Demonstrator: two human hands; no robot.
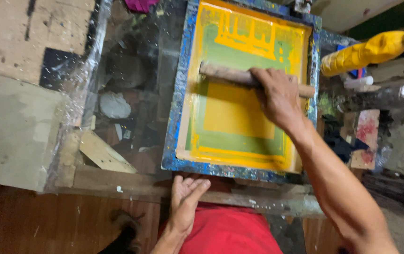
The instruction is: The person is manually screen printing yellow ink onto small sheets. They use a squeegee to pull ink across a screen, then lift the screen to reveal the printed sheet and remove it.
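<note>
Red cloth (230,233) is being seen nearest the camera, at the bottom of the view, apparently the person's own clothing. Just beyond it, the left hand (185,197) is being rested on the near edge of the counter (117,181), its fingers (197,184) lying loosely open and touching the near rail of the printing frame (179,94) without gripping it.

The blue-stained wooden frame is being kept flat on the glass-topped counter, slightly right of centre, with its yellow and green inked mesh (230,117) facing up. Across the far half of the mesh, a squeegee (225,74) with a round wooden handle is being held by the right hand (277,96), the fingers being closed firmly around the handle's right part.

The squeegee is judged to be light and stiff, best grasped along its wooden handle, away from the wet blade. The ink is likely making it slippery near the mesh. The mesh itself is probably taut but easily damaged, so the frame is better held by its rails.

Farther off to the right, a yellow plastic bottle (371,49) is lying on its side, well apart from both hands.
</note>
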